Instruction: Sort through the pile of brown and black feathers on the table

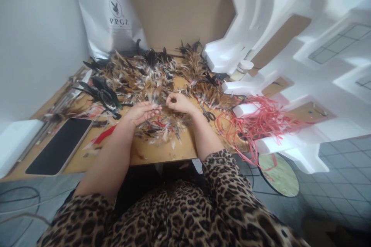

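Over the middle of the wooden table [162, 153], my left hand [142, 112] pinches a small brown-and-white feather [155, 98] between thumb and fingertips. My right hand [180, 103] is just to its right, apart from it, with thumb and fingers curled together in a pinch. Whatever those fingers may hold is too small to see. Behind both hands spreads a heap of brown and white feathers [127, 73]. Loose feathers [165, 133] and bits of fluff lie below them, near the table's front edge.
Black feathers [101, 92] and a phone [59, 146] lie at left, with a white box [19, 142] beyond. Dark-handled scissors [207, 114] and tangled red strips [261, 119] lie right. White foam pieces [278, 58] stand along the right side, a silver bag [107, 19] behind.
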The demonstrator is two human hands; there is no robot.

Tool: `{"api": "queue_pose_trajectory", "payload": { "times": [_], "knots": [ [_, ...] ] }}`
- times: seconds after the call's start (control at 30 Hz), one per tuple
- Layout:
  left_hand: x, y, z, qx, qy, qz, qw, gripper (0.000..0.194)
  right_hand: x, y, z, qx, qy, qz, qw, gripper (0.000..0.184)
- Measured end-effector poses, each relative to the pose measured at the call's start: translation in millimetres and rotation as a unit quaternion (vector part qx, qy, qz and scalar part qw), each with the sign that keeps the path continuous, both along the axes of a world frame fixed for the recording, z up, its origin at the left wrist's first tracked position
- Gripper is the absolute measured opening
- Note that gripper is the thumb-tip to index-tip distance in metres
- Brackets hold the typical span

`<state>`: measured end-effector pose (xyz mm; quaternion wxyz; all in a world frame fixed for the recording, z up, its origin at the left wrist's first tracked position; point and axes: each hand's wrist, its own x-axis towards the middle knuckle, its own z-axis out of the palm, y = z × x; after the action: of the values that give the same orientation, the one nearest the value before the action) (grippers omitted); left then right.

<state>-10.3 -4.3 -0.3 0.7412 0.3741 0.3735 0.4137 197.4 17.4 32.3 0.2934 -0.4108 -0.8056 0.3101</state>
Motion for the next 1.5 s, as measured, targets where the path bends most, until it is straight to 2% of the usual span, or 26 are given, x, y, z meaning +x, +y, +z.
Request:
{"api": "queue_pose_trajectory", "payload": {
  "times": [0.2,0.3,0.53,0.77,0.9,1.03,1.1,1.17,1.27,1.4,1.5],
  "knots": [
    [-10,1,8.7,0.027,-0.017,0.058,0.998,0.012,6,7,-4.8,-0.061,0.062,0.04,0.995,0.011],
    [-12,0,10.3,0.035,-0.006,0.067,0.997,0.011,8,7,-4.2,-0.073,0.067,0.05,0.994,0.012],
    [-6,0,6.7,0.059,0.044,0.058,0.996,0.017,6,2,0.8,-0.061,0.04,0.059,0.996,0.01],
    [-2,2,0.5,0.05,0.046,0.073,0.995,0.017,0,-4,4.5,-0.093,0.047,0.093,0.99,0.011],
    [0,4,-2.7,0.051,0.046,0.099,0.993,0.015,-4,-5,5.5,-0.088,0.076,0.05,0.992,0.014],
    [2,9,-3.6,0.051,0.001,0.188,0.981,0.008,-12,-10,11.8,0.051,0.143,-0.058,0.987,0.017],
    [3,11,-3.2,0.047,-0.021,0.242,0.969,0.006,-17,-13,14.3,0.087,0.163,-0.07,0.98,0.019],
    [3,13,-3.0,0.047,-0.028,0.279,0.959,0.009,-24,-17,12.8,0.036,0.155,-0.043,0.986,0.023],
    [5,14,-4.1,0.062,-0.027,0.297,0.953,0.015,-35,-17,1.3,-0.081,0.129,-0.009,0.988,0.025],
    [11,11,-6.8,0.095,-0.022,0.26,0.961,0.015,-48,-11,-18.3,-0.108,0.189,-0.079,0.973,0.029],
    [15,7,-6.3,0.114,-0.007,0.223,0.968,0.017,-53,-7,-23.9,-0.107,0.231,-0.155,0.955,0.032]
  ]
}}
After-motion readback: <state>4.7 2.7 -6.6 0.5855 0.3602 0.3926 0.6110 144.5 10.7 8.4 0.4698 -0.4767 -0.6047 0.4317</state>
